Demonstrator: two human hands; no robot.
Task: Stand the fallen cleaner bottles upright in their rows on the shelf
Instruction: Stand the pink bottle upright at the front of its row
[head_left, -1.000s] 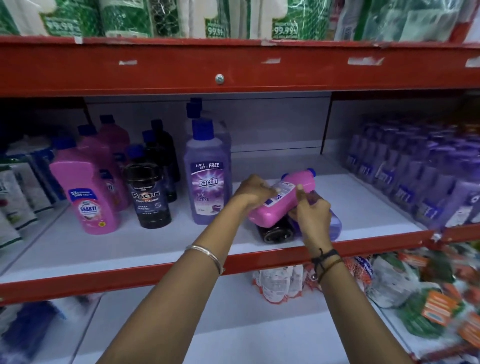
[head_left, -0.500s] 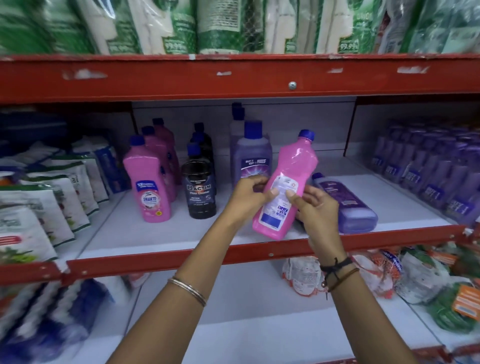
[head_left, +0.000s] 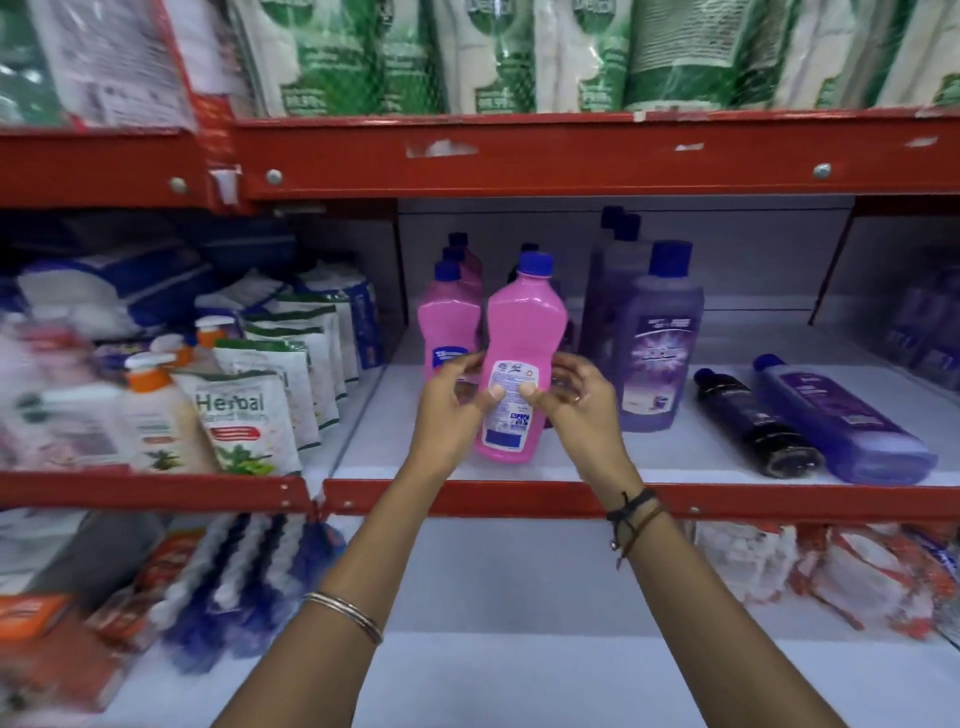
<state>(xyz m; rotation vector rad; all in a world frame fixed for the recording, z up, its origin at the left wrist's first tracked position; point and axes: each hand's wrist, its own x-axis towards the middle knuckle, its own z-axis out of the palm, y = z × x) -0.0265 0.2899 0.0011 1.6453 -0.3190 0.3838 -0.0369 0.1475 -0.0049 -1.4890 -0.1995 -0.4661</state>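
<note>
A pink cleaner bottle (head_left: 524, 332) with a blue cap is upright near the front of the white shelf (head_left: 675, 457), its back label facing me. My left hand (head_left: 452, 410) and my right hand (head_left: 576, 400) hold it by the lower sides, thumbs on the label. Behind it to the left stands a row of pink bottles (head_left: 448, 322). A tall purple bottle (head_left: 657, 343) stands to the right. Further right a black bottle (head_left: 753, 423) and a purple bottle (head_left: 841, 421) lie on their sides.
Herbal hand-wash pouches (head_left: 244, 415) and pump bottles (head_left: 156, 410) fill the bay to the left. A red shelf rail (head_left: 519, 499) runs along the front edge. Green and white packs (head_left: 467, 57) sit on the shelf above. More purple bottles (head_left: 930, 322) stand at far right.
The pink bottle was lifted off the lying black and purple bottles, turned upright and carried left to the front of the pink row. The camera view swung left with it.
</note>
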